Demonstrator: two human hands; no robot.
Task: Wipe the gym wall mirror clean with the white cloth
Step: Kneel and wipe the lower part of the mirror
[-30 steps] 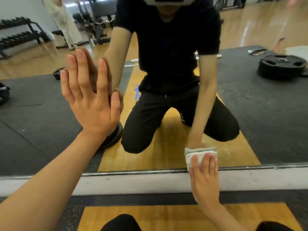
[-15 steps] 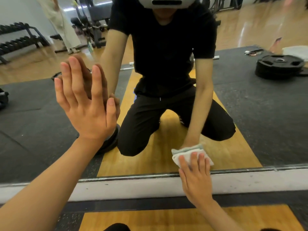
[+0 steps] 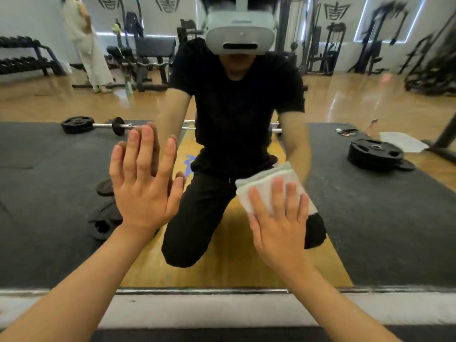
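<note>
Pressing white cloth [image 3: 265, 186] higher up mirror [image 3: 370, 218] now, right hand [image 3: 278, 225] flat, left hand [image 3: 145, 191] spread

I see a glossy wood floor [image 3: 345, 102] across the upper half, with black rubber mats [image 3: 49, 183] at centre left and right. A dumbbell rack [image 3: 22, 58] stands at upper left against a white wall [image 3: 29, 16]. A barbell [image 3: 98, 125] lies on the left mat, and stacked weight plates [image 3: 375, 154] sit at right. Dark machines [image 3: 377, 45] line the upper right.
</note>
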